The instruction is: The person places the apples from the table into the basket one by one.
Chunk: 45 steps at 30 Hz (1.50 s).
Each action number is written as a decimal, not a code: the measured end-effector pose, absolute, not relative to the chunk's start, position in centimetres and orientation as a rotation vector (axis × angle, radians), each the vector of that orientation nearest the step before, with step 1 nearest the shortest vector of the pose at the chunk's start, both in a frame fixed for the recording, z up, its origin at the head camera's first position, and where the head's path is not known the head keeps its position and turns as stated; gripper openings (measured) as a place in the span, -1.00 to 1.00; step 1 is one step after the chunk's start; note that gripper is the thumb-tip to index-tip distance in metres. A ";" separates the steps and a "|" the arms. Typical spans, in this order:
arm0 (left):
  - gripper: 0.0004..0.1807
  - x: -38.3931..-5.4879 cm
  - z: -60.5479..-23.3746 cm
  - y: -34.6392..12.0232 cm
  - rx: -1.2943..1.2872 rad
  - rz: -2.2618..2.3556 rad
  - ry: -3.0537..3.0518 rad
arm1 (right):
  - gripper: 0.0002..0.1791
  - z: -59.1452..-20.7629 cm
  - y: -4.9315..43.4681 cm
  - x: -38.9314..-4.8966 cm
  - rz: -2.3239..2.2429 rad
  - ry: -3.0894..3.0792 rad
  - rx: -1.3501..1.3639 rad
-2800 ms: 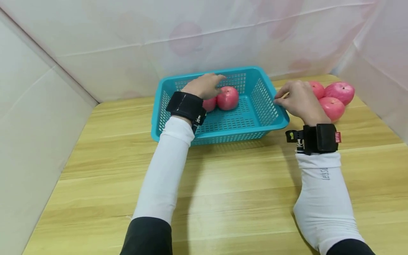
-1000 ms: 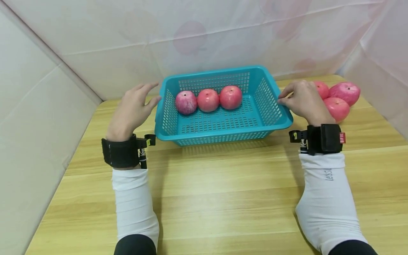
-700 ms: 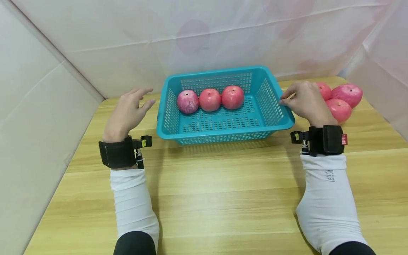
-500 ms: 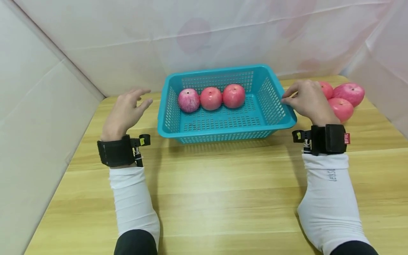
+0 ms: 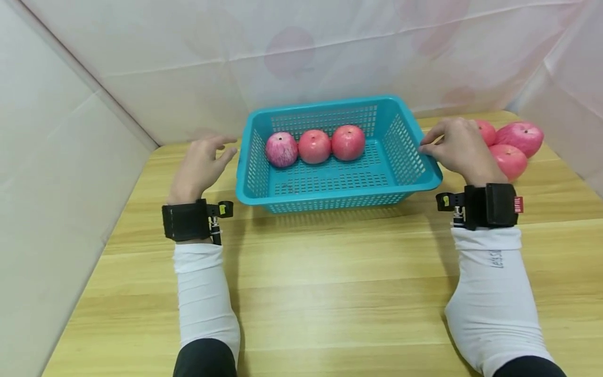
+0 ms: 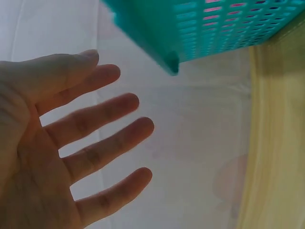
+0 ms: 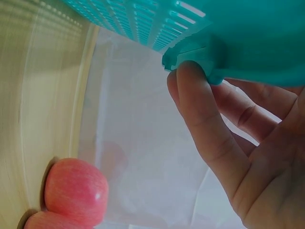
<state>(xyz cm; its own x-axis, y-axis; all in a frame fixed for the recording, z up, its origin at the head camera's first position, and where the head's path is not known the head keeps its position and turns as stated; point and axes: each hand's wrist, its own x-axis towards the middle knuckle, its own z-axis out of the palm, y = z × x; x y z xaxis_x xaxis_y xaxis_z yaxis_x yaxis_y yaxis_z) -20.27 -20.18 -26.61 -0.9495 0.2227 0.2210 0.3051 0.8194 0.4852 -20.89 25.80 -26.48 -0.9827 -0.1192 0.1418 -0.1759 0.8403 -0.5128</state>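
Note:
A turquoise plastic basket (image 5: 330, 196) with perforated walls stands at the back of the table. Inside it, in a row along the left and middle, lie a purplish striped apple (image 5: 281, 150), a pink apple (image 5: 314, 146) and another pink apple (image 5: 348, 142). Left of the basket, my left hand (image 5: 200, 168) hovers with fingers spread and nothing in them; the left wrist view shows its bare palm, apart from the rim. My right hand (image 5: 464, 149) pinches the basket's right rim, its fingertips meeting under the lip (image 7: 198, 55) in the right wrist view.
Three more apples sit together on the table right of the basket, behind the right hand: one striped (image 5: 520, 138), one pink in front (image 5: 510, 161), one partly hidden (image 5: 486, 132). A pale cloth wall (image 5: 212, 99) borders the wooden table (image 5: 330, 293).
My left hand was over the apples in the basket, then withdrew to the left and uncovered them. Lately it has shifted slightly back rightward. The right hand stays at the rim.

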 end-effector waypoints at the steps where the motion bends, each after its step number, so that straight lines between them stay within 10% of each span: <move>1: -0.61 -20.4 -26.8 -20.2 -0.418 -0.809 -2.850 | -0.74 -26.5 25.8 -20.9 0.828 -2.912 0.235; 45: -0.70 -20.5 -27.0 -19.1 -0.503 -0.867 -2.897 | -0.84 -26.3 25.9 -20.9 0.720 -2.887 0.379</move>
<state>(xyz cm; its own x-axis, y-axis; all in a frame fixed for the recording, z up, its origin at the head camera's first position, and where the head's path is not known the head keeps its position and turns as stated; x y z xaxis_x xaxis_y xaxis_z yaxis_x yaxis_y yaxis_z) -20.53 -19.10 -26.97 -0.9435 0.2880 0.1641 0.3308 0.7866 0.5213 -20.92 25.89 -26.32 -0.9581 -0.2082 0.1970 -0.2763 0.8536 -0.4416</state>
